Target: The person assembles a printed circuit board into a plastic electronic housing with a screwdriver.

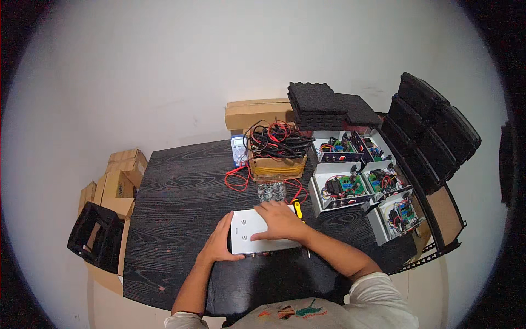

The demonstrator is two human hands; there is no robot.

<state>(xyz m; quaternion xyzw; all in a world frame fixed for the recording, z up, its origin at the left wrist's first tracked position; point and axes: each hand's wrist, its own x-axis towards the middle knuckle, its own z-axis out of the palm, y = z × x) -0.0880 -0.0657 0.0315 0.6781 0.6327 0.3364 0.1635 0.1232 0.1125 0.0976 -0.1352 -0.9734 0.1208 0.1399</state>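
Head view, looking down on a dark wood-grain table [181, 186]. White box lid [257, 230] lies flat on the table right in front of the person, between both hands. Left hand [220, 244] cupped against the lid's left edge, fingers curled round the near-left corner, gripping it from the side. Right hand [280, 219] laid palm down on top of the lid, fingers spread flat and pointing left, pressing rather than grasping; nothing closed in it. Just beyond the right hand's knuckles, a yellow-handled tool [297, 209] on the table, touching or nearly touching the lid's far-right corner; cannot tell which. Just ahead of the right hand, a small clear bag of metal parts [271, 191], with loose red wires [236, 180] to its left. Farther ahead, a cardboard tray [276, 164] piled with black and red leads [274, 138], and a blue meter [238, 149] on the tray's left side. Off to the right of the right hand, a cluster of open white boxes with green circuit boards [342, 186] and wiring inside. Beyond those, stacks of black foam pads [318, 104], more along the far-right edge. Well to the left of the left hand, off the table, cardboard cartons [123, 170] and a black plastic frame [96, 236].
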